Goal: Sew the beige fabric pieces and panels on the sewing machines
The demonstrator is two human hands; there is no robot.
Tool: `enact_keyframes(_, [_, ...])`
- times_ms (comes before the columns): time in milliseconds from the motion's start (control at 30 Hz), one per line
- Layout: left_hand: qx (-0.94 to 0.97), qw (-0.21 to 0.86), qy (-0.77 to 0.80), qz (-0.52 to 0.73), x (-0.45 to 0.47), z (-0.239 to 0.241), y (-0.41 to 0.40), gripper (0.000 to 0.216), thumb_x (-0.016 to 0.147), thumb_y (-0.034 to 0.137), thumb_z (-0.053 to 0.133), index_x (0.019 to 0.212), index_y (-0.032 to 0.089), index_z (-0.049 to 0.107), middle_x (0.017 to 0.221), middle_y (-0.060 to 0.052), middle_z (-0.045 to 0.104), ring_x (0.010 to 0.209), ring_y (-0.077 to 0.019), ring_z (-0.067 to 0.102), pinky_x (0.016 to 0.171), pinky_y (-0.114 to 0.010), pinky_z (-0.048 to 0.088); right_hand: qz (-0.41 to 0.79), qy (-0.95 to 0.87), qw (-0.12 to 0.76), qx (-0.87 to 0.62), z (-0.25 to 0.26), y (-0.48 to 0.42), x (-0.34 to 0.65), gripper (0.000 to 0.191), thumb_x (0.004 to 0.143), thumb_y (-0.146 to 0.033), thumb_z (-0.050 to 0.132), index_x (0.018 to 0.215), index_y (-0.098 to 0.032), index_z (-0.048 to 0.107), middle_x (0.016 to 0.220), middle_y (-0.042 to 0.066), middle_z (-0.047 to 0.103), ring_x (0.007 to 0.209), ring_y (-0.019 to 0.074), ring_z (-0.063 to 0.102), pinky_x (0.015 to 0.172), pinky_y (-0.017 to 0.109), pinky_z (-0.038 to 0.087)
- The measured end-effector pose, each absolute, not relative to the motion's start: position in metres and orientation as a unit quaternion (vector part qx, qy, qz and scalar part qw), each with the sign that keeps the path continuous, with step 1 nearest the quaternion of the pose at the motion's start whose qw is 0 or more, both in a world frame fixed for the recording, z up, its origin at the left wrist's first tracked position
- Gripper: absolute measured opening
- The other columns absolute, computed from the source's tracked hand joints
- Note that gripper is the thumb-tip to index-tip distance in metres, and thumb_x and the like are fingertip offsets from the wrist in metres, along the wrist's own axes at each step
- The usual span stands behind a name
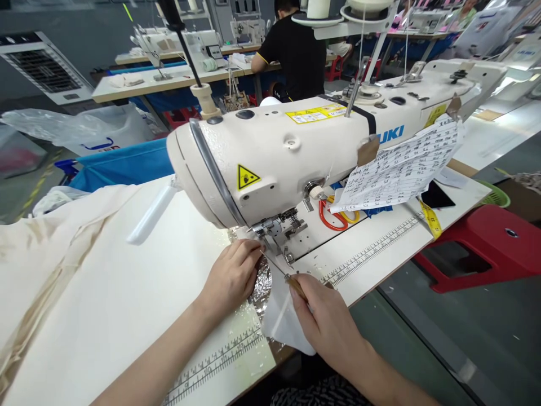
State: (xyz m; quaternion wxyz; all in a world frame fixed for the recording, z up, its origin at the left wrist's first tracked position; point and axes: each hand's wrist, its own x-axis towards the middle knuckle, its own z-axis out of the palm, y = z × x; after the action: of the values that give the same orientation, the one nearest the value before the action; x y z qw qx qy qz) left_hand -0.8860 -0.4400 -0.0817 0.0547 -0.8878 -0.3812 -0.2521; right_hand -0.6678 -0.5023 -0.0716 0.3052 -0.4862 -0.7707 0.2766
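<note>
My right hand (323,316) is closed around the brown handle of an awl (291,280), whose thin metal shaft points up and left toward the needle area of a white sewing machine (270,152). My left hand (234,270) is bunched beside the machine's presser foot, with the fingertips touching near the tip of the shaft. What those fingers pinch, if anything, is hidden. Between the hands, a piece of white fabric (285,318) lies over crinkled silver foil (262,285) and drapes toward the table's front edge.
Orange-handled scissors (333,217) lie under the machine arm, behind a handwritten paper sheet (397,163). Cream fabric (46,270) spreads over the table at left. A red stool (502,242) stands right. Ahead, a person in black (300,53) sits at another table.
</note>
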Motion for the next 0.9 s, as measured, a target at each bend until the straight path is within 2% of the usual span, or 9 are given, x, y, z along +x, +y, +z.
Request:
enact_keyframes(300, [-0.884,0.083,-0.411,-0.207,-0.886,-0.085,-0.438,0.033,0.094,0.008,0.040,0.123,0.008,0.056,0.117,-0.017,0.058,0.107,-0.0298,0.056,0.084,-0.047,0.058,0.291,-0.762,0.342,-0.466,-0.071,-0.490,-0.671,0.016,0.100,-0.020,0.037,0.093,-0.022,0.051,0.083,0.004,0.060,0.069,0.0196,0.058,0.059,0.029,0.041])
enact_keyframes(467, [-0.879,0.063,-0.416,-0.225,-0.886,-0.084,-0.438,0.035,0.092,0.006,0.041,0.124,0.008,0.055,0.115,-0.016,0.057,0.105,-0.0287,0.056,0.085,-0.045,0.058,0.381,-0.742,0.368,-0.410,-0.065,-0.488,-0.676,0.015,0.099,-0.022,0.041,0.090,-0.021,0.054,0.078,0.000,0.058,0.070,0.0174,0.056,0.064,0.027,0.043])
enact_keyframes(600, [-0.879,0.050,-0.404,-0.247,-0.886,-0.082,-0.432,0.029,0.093,0.008,0.044,0.119,0.008,0.057,0.112,-0.016,0.057,0.102,-0.0258,0.057,0.086,-0.040,0.058,0.406,-0.743,0.402,-0.347,-0.053,-0.492,-0.691,0.017,0.098,-0.020,0.041,0.097,-0.020,0.058,0.085,0.002,0.060,0.077,0.0171,0.058,0.069,0.027,0.046])
enact_keyframes(700, [-0.889,0.100,-0.401,-0.199,-0.883,-0.082,-0.425,0.021,0.096,0.011,0.043,0.106,0.010,0.062,0.101,-0.014,0.060,0.091,-0.0250,0.057,0.079,-0.038,0.058,0.384,-0.762,0.421,-0.306,-0.046,-0.496,-0.704,0.020,0.097,-0.018,0.040,0.104,-0.018,0.059,0.087,0.003,0.060,0.079,0.0175,0.058,0.072,0.028,0.048])
enact_keyframes(767, [-0.883,0.123,-0.431,-0.136,-0.879,-0.082,-0.422,0.024,0.097,0.009,0.040,0.095,0.013,0.063,0.094,-0.012,0.062,0.083,-0.0241,0.056,0.073,-0.037,0.057,0.346,-0.784,0.435,-0.277,-0.044,-0.501,-0.711,0.023,0.097,-0.017,0.038,0.108,-0.017,0.059,0.088,0.004,0.062,0.078,0.0177,0.058,0.070,0.028,0.049])
enact_keyframes(833, [-0.861,0.133,-0.479,-0.106,-0.876,-0.083,-0.422,0.028,0.098,0.008,0.037,0.088,0.016,0.063,0.092,-0.010,0.063,0.081,-0.0235,0.056,0.067,-0.034,0.055,0.285,-0.808,0.450,-0.251,-0.045,-0.508,-0.714,0.026,0.097,-0.016,0.037,0.112,-0.015,0.058,0.088,0.005,0.063,0.073,0.0178,0.057,0.063,0.027,0.048])
enact_keyframes(900, [-0.838,0.124,-0.514,-0.136,-0.875,-0.084,-0.423,0.028,0.100,0.013,0.038,0.089,0.018,0.064,0.094,-0.009,0.066,0.084,-0.0229,0.058,0.063,-0.032,0.052,0.229,-0.828,0.450,-0.244,-0.048,-0.516,-0.712,0.026,0.096,-0.015,0.037,0.111,-0.015,0.058,0.084,0.005,0.063,0.066,0.0181,0.055,0.054,0.027,0.045])
